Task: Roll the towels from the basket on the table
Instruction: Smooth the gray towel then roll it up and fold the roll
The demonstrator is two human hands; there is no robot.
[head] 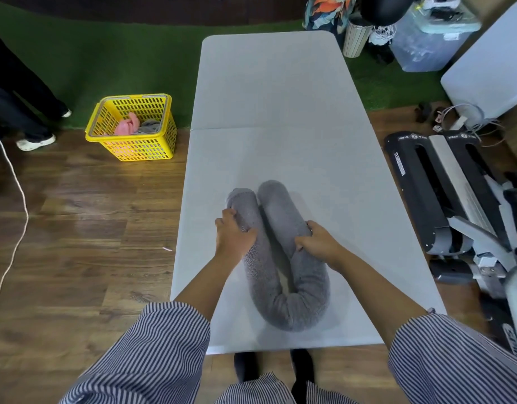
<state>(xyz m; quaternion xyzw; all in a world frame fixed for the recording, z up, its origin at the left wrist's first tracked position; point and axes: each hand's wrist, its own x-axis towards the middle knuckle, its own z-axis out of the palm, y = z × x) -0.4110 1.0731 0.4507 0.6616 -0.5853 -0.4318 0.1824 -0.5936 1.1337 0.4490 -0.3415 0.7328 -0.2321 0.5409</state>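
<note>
Under the fingers of both hands: one grey towel (280, 275), rolled into a long tube and bent into a U on the worktop (268, 97), bend nearest the person, two ends lying side by side beyond the fingers. Left hand (234, 237): fingers curled round the left limb. Right hand (317, 243): fingers pinching the right limb. Judged purpose: to keep the roll from unwinding while the limbs are brought together. Well left of the fingers, on the floor: yellow basket (133, 128), holding a pink towel (126, 126) and grey cloth (149, 126); how many pieces cannot be told. Hidden: the roll's loose edge, and fingertips buried in pile.
</note>
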